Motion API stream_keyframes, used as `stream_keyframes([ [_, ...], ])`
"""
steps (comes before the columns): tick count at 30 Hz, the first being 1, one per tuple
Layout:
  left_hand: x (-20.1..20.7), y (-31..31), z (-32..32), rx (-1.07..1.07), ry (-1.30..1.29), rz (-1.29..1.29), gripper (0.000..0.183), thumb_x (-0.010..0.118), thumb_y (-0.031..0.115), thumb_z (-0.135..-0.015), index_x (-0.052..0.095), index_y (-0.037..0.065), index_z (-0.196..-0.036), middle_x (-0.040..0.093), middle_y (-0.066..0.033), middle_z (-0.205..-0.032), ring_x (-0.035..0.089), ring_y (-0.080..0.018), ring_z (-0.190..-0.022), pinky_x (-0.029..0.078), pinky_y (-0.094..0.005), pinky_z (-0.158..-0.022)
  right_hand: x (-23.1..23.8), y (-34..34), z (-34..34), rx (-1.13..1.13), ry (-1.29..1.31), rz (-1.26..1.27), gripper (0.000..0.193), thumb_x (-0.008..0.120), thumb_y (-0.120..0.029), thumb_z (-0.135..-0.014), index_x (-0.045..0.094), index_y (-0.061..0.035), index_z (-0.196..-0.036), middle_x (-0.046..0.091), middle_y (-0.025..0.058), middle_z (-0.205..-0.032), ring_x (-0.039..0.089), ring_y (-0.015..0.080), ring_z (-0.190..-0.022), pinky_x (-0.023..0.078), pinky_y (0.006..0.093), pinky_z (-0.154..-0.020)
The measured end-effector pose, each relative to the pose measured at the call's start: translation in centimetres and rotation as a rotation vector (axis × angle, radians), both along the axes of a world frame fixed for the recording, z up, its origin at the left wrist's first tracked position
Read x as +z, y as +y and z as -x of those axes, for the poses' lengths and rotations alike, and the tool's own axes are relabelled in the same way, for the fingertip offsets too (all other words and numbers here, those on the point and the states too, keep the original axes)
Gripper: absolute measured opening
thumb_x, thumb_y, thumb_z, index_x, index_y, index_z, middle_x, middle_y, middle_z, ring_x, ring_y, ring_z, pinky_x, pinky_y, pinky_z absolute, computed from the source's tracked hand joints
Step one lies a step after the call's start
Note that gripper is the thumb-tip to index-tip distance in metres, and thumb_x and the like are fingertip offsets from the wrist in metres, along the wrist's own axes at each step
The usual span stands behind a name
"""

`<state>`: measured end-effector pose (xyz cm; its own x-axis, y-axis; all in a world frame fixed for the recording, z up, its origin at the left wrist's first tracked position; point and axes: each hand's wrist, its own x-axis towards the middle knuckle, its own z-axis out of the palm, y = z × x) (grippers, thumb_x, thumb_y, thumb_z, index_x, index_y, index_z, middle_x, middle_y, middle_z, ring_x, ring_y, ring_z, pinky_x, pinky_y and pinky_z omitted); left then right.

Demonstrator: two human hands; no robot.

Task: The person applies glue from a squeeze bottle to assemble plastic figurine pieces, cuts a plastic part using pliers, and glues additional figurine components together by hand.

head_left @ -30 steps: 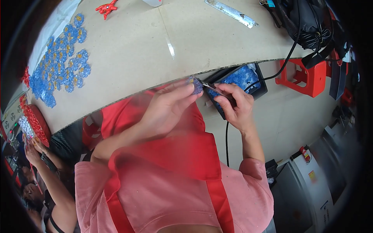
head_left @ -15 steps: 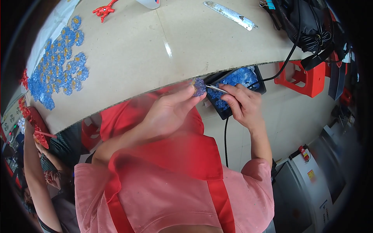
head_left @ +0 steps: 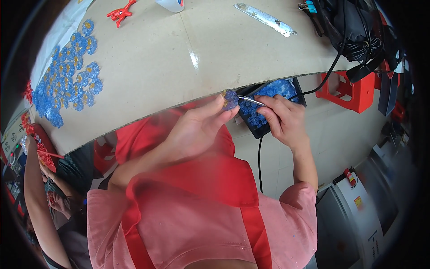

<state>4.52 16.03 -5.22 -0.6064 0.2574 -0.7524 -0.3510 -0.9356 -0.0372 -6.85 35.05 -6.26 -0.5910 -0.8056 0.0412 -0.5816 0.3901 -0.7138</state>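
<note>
Between the thumb and fingers of my left hand [head_left: 201, 119] is a blue, translucent flower-shaped piece [head_left: 231, 100] with a yellowish part facing my palm. My right hand [head_left: 283, 117] is closed on a slim silver metal tool, which looks like tweezers [head_left: 251, 100]. The tool's tip reaches the right side of the flower piece; whether it grips or only touches it I cannot tell. Beneath my right hand is a black tray [head_left: 259, 133] holding many small blue pieces [head_left: 255, 117].
Many blue flower pieces with yellow centres [head_left: 67, 67] lie at the table's left. A red figure [head_left: 120, 15], a white container [head_left: 172, 4] and a metal strip [head_left: 264, 19] lie farther back. A black bag with cables [head_left: 354, 31] and a red stool [head_left: 349, 92] are at right. Another person's arm [head_left: 42, 201] is at left.
My right hand and the metal tool have shifted slightly to the right. My left hand still holds the flower piece in nearly the same place.
</note>
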Motion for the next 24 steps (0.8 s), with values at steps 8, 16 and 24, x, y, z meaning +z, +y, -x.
stream_keyframes([
  [8, 0.3, -0.1, 0.3, -0.022, 0.003, 0.014, 0.028, 0.048, 0.020, -0.093, 0.048, 0.001, -0.113, 0.051, -0.0050, -0.109, 0.051, -0.0125, -0.102, 0.042, -0.0221, -0.091, 0.5, -0.3, 0.9, 0.053, 0.181, -0.052, 0.018, 0.069, -0.017, -0.072, 0.063, -0.0083, -0.087, 0.051, 0.0026, -0.060, 0.051, 0.0172, -0.045, 0.040, 0.0275, -0.040],
  [16, 0.3, -0.1, 0.4, -0.027, 0.030, 0.015, 0.029, 0.046, 0.020, -0.093, 0.047, 0.001, -0.114, 0.050, -0.0041, -0.109, 0.050, -0.0126, -0.103, 0.039, -0.0239, -0.095, 0.7, -0.5, 1.4, 0.099, 0.240, -0.062, 0.021, 0.070, -0.018, -0.070, 0.062, -0.0089, -0.088, 0.048, 0.0015, -0.060, 0.049, 0.0160, -0.045, 0.038, 0.0271, -0.039],
  [24, 0.0, 0.0, 0.3, -0.026, 0.028, 0.012, 0.030, 0.047, 0.020, -0.093, 0.047, 0.001, -0.115, 0.050, -0.0045, -0.110, 0.050, -0.0125, -0.103, 0.039, -0.0242, -0.095, 1.3, -0.7, 2.3, 0.186, 0.332, -0.097, 0.025, 0.070, -0.018, -0.068, 0.061, -0.0098, -0.090, 0.046, 0.0014, -0.062, 0.049, 0.0147, -0.046, 0.037, 0.0268, -0.039],
])
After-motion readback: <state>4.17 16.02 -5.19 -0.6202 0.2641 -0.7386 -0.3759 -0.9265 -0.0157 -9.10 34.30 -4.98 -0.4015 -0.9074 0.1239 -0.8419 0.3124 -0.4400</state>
